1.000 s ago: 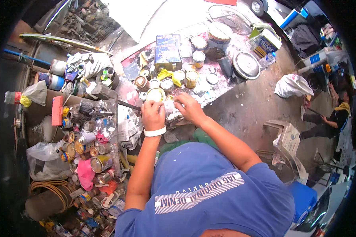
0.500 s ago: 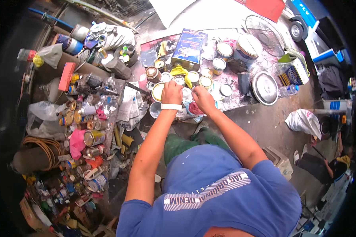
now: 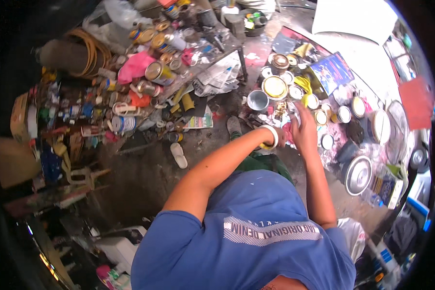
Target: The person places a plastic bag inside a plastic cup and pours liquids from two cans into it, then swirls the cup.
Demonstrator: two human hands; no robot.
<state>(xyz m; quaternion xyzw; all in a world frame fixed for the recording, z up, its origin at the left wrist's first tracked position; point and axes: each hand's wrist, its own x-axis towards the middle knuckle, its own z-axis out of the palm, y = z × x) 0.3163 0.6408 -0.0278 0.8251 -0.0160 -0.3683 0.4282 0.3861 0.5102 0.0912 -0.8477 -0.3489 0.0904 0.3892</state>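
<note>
My left hand (image 3: 278, 137), with a white band at its wrist, is low at the table's near edge beside a red cloth (image 3: 289, 134). Its fingers are mostly hidden, and a small yellow thing (image 3: 265, 146) shows under the wrist. My right hand (image 3: 304, 126) is just above the cloth, fingers stretched toward the cans and apart from the thumb. Close to its fingertips are a yellow cloth (image 3: 304, 86) and an open can with pale contents (image 3: 320, 117). A large round can (image 3: 275, 88) and an empty-looking grey cup (image 3: 258, 100) stand left of my hands.
A blue rectangular tin (image 3: 332, 72) stands farther back. Several paint cans, including a white tub (image 3: 379, 126), crowd the table's right side near a round metal lid (image 3: 358, 175). Newspaper (image 3: 220, 75) and cluttered cans lie left. A white slipper (image 3: 179, 155) is on the floor.
The view has swung left, shifting the table rightward in the picture. My left hand has left the can tops and dropped nearer to me. The right hand's fingers have straightened.
</note>
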